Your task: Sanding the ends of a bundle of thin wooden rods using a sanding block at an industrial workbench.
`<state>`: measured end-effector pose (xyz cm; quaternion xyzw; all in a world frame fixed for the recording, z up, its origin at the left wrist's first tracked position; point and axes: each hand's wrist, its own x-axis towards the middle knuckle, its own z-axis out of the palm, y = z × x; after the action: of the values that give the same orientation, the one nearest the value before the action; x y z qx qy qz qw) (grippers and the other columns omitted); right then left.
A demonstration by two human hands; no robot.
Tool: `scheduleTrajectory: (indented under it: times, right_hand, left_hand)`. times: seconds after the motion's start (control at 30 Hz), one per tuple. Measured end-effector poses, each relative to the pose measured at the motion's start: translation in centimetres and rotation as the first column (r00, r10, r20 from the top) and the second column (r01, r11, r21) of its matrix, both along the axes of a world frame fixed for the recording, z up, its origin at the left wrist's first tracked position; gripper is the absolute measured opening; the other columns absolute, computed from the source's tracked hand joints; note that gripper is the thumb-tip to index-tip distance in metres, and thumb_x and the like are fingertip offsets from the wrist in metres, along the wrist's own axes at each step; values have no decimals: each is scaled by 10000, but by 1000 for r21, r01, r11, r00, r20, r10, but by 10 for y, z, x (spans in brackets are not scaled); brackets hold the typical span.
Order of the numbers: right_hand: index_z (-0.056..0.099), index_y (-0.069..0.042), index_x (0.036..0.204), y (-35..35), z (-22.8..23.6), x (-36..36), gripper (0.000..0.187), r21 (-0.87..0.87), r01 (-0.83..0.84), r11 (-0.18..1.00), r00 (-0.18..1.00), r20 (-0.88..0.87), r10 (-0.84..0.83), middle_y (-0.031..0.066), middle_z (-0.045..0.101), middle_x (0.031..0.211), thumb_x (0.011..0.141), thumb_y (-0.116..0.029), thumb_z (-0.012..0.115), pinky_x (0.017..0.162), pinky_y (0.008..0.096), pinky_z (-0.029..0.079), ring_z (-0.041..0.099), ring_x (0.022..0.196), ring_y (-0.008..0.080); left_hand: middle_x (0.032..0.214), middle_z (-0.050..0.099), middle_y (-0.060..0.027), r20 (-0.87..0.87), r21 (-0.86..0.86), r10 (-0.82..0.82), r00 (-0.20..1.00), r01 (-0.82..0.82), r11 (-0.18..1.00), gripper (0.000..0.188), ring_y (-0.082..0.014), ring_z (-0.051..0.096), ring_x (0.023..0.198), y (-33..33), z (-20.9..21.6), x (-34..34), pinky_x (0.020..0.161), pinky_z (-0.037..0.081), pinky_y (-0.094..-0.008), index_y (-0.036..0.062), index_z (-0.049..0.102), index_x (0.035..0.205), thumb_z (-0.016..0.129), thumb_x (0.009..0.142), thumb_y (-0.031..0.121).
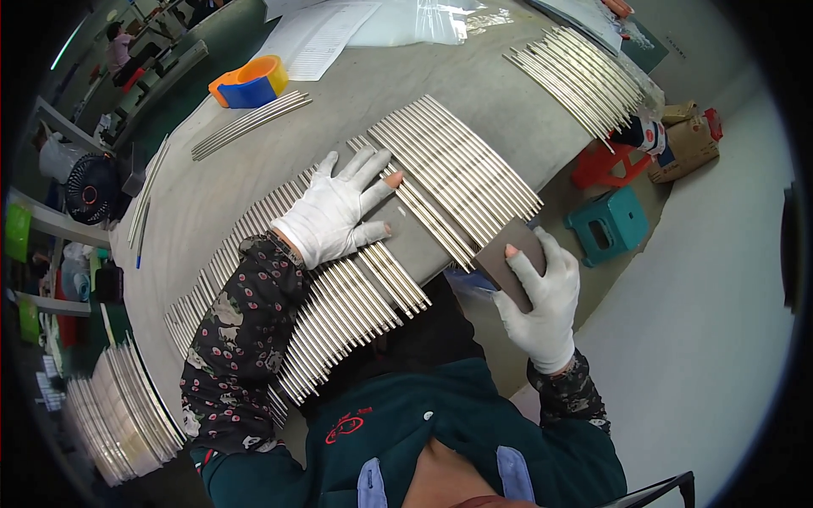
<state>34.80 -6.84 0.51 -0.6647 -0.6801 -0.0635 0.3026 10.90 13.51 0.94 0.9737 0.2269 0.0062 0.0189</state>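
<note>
My left hand (339, 207), in a white glove with bare thumb and finger tips, lies with fingers spread across slim silvery metal rods (343, 313) laid side by side on the grey table. Right of it, a few separate rods (436, 224) lie beside a second row of rods (457, 165). At the near ends of that row, by the table edge, my gloved right hand (546, 296) grips a flat, grey-brown rectangular pad (515, 258) between thumb and fingers. Whether the pad touches the rods is hard to tell.
Another rod bundle (584, 80) lies at the far right edge. A few loose rods (250, 125) rest near an orange, blue and yellow tape roll (250, 82). Papers (318, 38) lie at the back. Green (605, 224) and red stools (610, 165) stand right of the table.
</note>
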Motion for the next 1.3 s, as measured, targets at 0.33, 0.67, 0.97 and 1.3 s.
scheduleTrajectory:
  times: [0.33,0.67,0.97,1.3]
  right_hand:
    - [614,-146,1140,48,15,-31,515,-64,31,997,981,191,-18,221,496,1193,651,-241,746,761,415,410,501,990,342]
    - [624,-143,1134,6,14,-15,536,-54,-11,998,999,48,14,240,490,1220,616,-199,748,818,438,417,507,997,363]
    - [610,-145,1139,30,15,-29,493,-95,-28,995,992,118,39,239,494,1191,669,-220,738,756,422,414,514,982,351]
    - [615,-158,1126,20,18,-28,494,-114,14,993,988,154,4,228,499,1188,649,-217,733,741,416,415,517,986,346]
  left_hand:
    - [1504,212,-186,9,-38,11,1000,-11,999,687,-393,214,1381,-4,3,-2,1083,174,-608,199,243,1465,490,891,483]
    - [1496,219,-200,20,-21,1,1000,-1,1000,676,-409,238,1367,-4,3,-5,1089,171,-599,218,235,1469,402,910,559]
    - [1490,234,-197,16,-33,28,999,-27,999,687,-391,236,1373,-4,4,-8,1096,177,-585,171,275,1446,500,885,499]
    - [1488,240,-195,57,-41,0,998,3,999,676,-395,228,1375,-2,-1,-5,1093,185,-582,172,298,1436,462,891,539]
